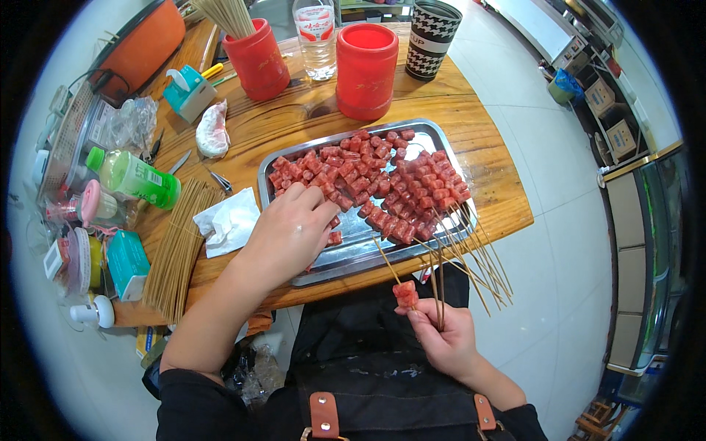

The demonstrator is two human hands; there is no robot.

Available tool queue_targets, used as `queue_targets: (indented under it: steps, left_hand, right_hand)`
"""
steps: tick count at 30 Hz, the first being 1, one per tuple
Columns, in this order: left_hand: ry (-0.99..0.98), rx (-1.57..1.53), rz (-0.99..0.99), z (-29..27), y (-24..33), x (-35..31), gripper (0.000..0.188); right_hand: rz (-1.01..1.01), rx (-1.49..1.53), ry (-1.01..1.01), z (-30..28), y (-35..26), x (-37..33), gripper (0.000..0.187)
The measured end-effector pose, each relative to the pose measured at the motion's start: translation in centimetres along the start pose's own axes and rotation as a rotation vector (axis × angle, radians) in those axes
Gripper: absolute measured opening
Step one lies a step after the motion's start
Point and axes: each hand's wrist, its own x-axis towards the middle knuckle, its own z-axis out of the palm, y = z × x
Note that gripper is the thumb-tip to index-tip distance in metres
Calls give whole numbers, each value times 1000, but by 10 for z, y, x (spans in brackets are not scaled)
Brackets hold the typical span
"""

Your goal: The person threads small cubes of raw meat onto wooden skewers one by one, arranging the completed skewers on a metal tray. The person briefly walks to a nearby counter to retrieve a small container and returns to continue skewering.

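Meat cubes (357,173) glisten red, right fingers (430,332) gripping skewers (441,290); whether left fingers (312,197) grasp, I can't tell

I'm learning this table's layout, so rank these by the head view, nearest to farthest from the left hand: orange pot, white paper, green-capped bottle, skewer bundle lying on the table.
From the left hand:
1. White paper, just left of the wrist.
2. Skewer bundle, left of the paper.
3. Green-capped bottle, farther left.
4. Orange pot, far upper left.
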Motion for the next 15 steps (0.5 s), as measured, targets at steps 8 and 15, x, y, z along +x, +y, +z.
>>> queue_targets:
  steps: [8,15]
  left_hand:
    - [-128,113,92,-1,5,-2,15]
    - [-154,-520,-337,-10,14,2,15]
  right_hand:
    - [-33,-10,-7,-1,-1,0,19]
    - [-20,18,-18,-1,2,0,19]
